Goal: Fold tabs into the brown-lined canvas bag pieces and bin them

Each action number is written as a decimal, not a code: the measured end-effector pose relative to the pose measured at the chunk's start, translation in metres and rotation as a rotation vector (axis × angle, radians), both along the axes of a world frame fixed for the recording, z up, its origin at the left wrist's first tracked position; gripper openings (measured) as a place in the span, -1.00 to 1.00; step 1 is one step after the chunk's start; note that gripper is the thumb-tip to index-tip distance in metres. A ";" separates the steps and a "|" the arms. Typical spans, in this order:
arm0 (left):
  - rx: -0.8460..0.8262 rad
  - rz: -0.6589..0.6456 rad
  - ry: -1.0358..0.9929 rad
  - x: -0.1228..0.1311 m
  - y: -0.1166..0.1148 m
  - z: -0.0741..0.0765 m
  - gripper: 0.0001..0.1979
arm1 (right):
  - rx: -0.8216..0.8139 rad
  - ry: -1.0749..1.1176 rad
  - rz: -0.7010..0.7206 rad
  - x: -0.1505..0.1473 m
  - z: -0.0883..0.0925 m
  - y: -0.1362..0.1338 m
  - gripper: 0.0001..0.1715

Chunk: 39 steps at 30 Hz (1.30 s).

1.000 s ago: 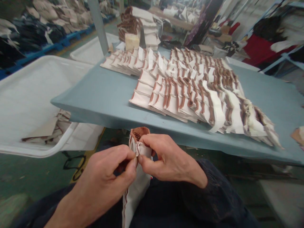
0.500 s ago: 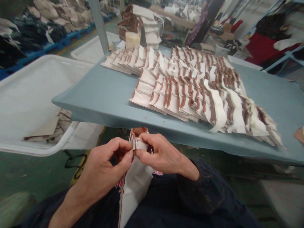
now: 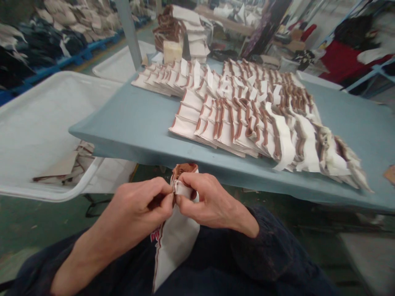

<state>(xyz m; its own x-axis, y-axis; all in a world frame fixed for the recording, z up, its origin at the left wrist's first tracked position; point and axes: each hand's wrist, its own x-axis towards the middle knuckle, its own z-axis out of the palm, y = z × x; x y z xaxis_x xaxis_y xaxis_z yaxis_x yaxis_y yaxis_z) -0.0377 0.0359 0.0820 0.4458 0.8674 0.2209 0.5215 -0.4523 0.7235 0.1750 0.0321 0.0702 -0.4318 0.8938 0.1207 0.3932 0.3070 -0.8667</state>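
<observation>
A white fabric piece (image 3: 175,242) with brown trim along its edge hangs over my lap, its brown-lined top end bunched between my hands. My left hand (image 3: 138,211) pinches the top edge from the left with thumb and forefinger. Pressed against it from the right, my right hand (image 3: 210,201) is closed on the same top edge. Both hands sit just below the front edge of the blue-grey table (image 3: 132,127).
Overlapping rows of similar white and brown pieces (image 3: 247,119) cover the table's middle and right. Stacks of them (image 3: 182,35) stand at its far end. A large white bin (image 3: 37,131) with a few pieces stands at left, and a metal post (image 3: 129,35) rises behind it.
My hands have shifted slightly along the piece's top edge and drawn closer together; the piece hangs a little further right over my lap.
</observation>
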 end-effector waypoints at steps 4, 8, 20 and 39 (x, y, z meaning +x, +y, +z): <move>-0.539 0.102 -0.360 0.008 -0.002 -0.015 -0.73 | -0.030 0.071 0.027 -0.001 -0.003 0.000 -0.84; -0.685 0.159 -0.485 0.011 -0.005 -0.017 -0.72 | -0.072 0.103 0.051 0.002 -0.003 0.001 -0.81; -0.030 0.166 -0.151 0.017 -0.019 0.005 -0.78 | 0.231 -0.051 -0.028 0.007 0.013 -0.003 -0.94; -0.093 0.089 -0.082 0.006 -0.007 0.002 -0.77 | -0.140 0.100 -0.020 0.005 0.006 -0.001 -0.87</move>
